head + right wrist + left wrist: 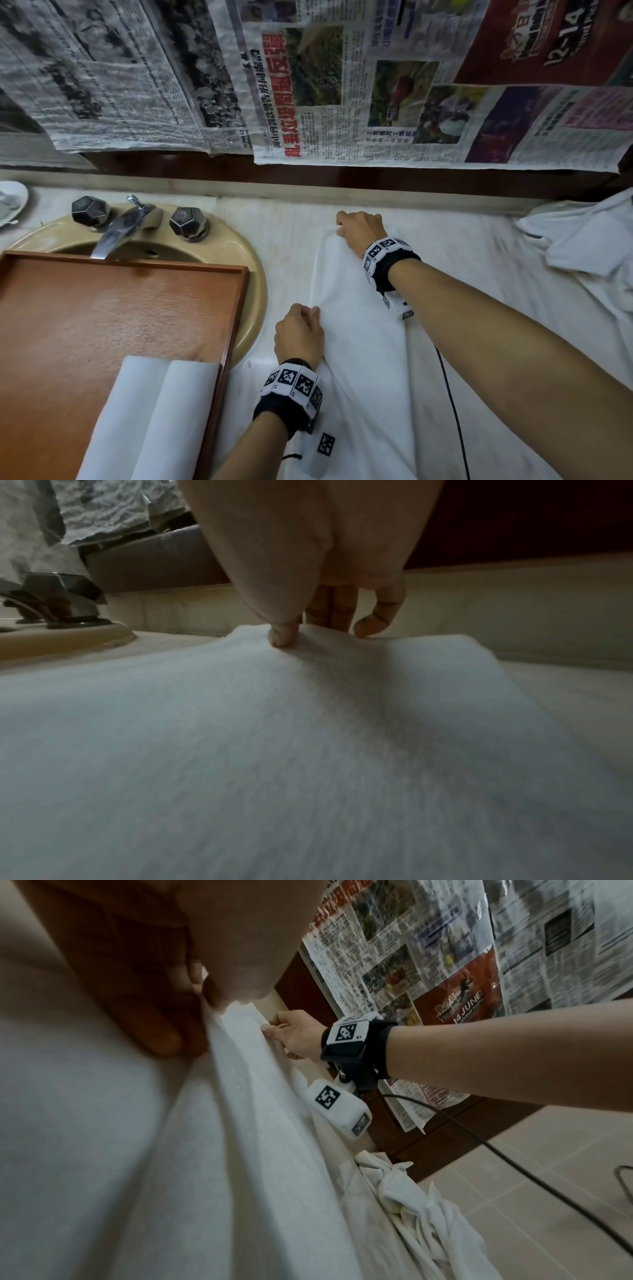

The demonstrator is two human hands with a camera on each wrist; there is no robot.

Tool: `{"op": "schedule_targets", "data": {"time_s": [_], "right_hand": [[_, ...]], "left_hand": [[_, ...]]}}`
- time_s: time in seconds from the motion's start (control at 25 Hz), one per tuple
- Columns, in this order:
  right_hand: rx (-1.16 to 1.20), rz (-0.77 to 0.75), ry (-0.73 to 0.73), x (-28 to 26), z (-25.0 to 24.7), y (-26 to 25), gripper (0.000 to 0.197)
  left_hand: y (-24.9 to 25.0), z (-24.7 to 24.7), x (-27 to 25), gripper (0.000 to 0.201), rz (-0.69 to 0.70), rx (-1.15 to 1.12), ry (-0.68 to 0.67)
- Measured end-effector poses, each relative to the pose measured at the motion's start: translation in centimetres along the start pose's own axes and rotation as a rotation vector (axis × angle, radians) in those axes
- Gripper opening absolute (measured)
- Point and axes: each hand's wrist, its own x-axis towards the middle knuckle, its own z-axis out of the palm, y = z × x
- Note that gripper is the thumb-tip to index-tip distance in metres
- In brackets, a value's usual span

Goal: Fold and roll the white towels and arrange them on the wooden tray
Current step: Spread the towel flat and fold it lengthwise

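Note:
A white towel (356, 322) lies folded lengthwise on the marble counter, running from the back wall toward me. My right hand (356, 228) pinches its far end, thumb on top and fingers behind the edge, as the right wrist view shows (284, 638). My left hand (299, 330) grips the towel's left edge midway along, fingers curled over the cloth (240, 1096). The wooden tray (113, 308) sits across the sink at the left. Two rolled white towels (150, 418) lie side by side in its near right corner.
A beige sink (255, 274) with a chrome tap (116, 229) and two dark knobs lies under the tray. A heap of crumpled white towels (582, 246) sits at the back right. Newspaper (342, 85) covers the wall. A black cable (452, 411) trails from my right wrist.

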Motion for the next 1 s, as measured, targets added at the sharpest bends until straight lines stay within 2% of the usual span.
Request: {"op": "schedule_targets", "data": {"time_s": [0.04,0.12,0.2,0.28,0.32,0.36,0.44,0.48,0.52,0.6,0.64,0.68,0.76,0.8,0.88,0.92,0.96,1.0], "right_hand": [[-0.001,0.012,0.003,-0.3,-0.2,-0.4,0.023],[0.060,-0.024,-0.023,-2.4,-0.2,-1.2,0.045],[0.077,-0.267,-0.068,-6.9,0.6,-1.2,0.060],[-0.007,-0.548,-0.221,-10.5,1.6,-0.2,0.062],[-0.071,-0.608,-0.276,-10.5,2.0,0.7,0.063],[-0.115,-0.584,-0.315,-9.3,2.3,1.5,0.065],[-0.056,-0.324,-0.260,-6.1,1.6,2.4,0.067],[-0.042,-0.249,-0.240,-5.3,1.3,2.2,0.068],[-0.053,-0.300,-0.238,-5.2,1.3,1.5,0.069],[-0.117,-0.506,-0.281,-7.0,2.3,0.1,0.068],[-0.122,-0.537,-0.305,-7.4,2.5,0.4,0.067],[-0.095,-0.435,-0.318,-7.2,2.4,1.3,0.067],[-0.056,-0.138,-0.268,-7.3,1.1,2.5,0.069],[-0.050,-0.124,-0.237,-7.8,1.1,2.9,0.069],[-0.087,-0.313,-0.260,-10.2,2.0,3.2,0.069],[-0.104,-0.339,-0.308,-11.5,2.3,3.5,0.068],[-0.071,-0.236,-0.329,-12.3,2.4,4.2,0.067],[-0.017,-0.024,-0.316,-12.8,2.1,5.0,0.067]], "left_hand": [[0.1,0.0,0.2,0.026,-0.020,0.000,-0.002],[0.2,-0.1,0.7,0.027,-0.071,-0.007,-0.010],[0.4,-0.2,1.3,0.027,-0.108,-0.029,-0.032],[0.5,-0.3,1.7,0.028,-0.111,-0.014,-0.059],[0.5,-0.2,1.7,0.029,-0.110,0.008,-0.072],[0.7,-0.3,1.7,0.030,-0.113,0.028,-0.079],[0.9,-0.2,1.8,0.032,-0.132,0.061,-0.092],[1.0,-0.2,2.0,0.033,-0.145,0.081,-0.103],[1.1,-0.3,2.1,0.034,-0.156,0.097,-0.112],[1.2,-0.4,2.3,0.036,-0.163,0.124,-0.128],[1.3,-0.6,2.4,0.036,-0.164,0.134,-0.130],[1.4,-0.7,2.5,0.035,-0.163,0.144,-0.139],[1.6,-0.8,2.5,0.033,-0.161,0.158,-0.151],[1.6,-0.9,2.5,0.032,-0.166,0.158,-0.155],[1.7,-1.0,2.7,0.031,-0.167,0.155,-0.159],[1.8,-1.3,2.7,0.030,-0.165,0.149,-0.157],[2.0,-1.4,2.5,0.031,-0.158,0.149,-0.160],[2.4,-1.7,2.3,0.032,-0.150,0.154,-0.163]]}}
